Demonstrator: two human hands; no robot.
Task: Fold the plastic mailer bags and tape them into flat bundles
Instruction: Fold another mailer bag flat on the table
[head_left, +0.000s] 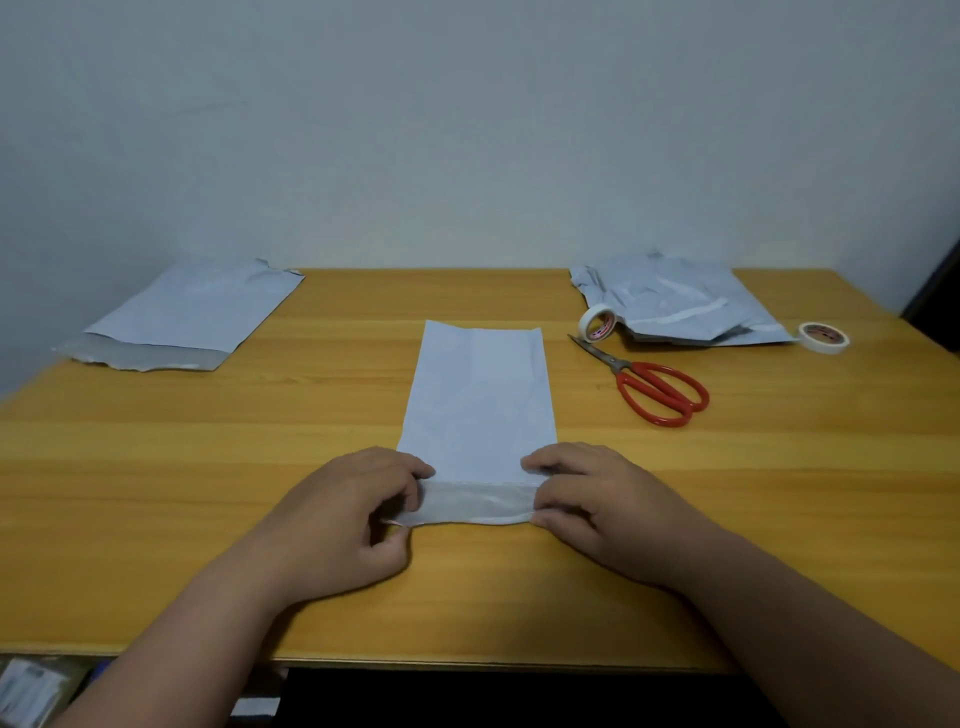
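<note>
Both hands (467, 506) pinching folded mailer bag (478, 400), wooden table (208, 467)

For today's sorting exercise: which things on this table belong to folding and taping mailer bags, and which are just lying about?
Job: folded mailer bag pinched by left hand and right hand; flat bag; bag pile; tape rolls; scissors.
Lying about: packet under table edge.

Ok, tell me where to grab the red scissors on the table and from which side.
Take the red scissors by the handle loops, reaching in with the right hand from the near right. They lie flat and shut, the loops toward the person and the blade tips pointing away-left at the upright tape roll. The wide loops give fingers room; the blades likely offer a poorer hold.
</note>
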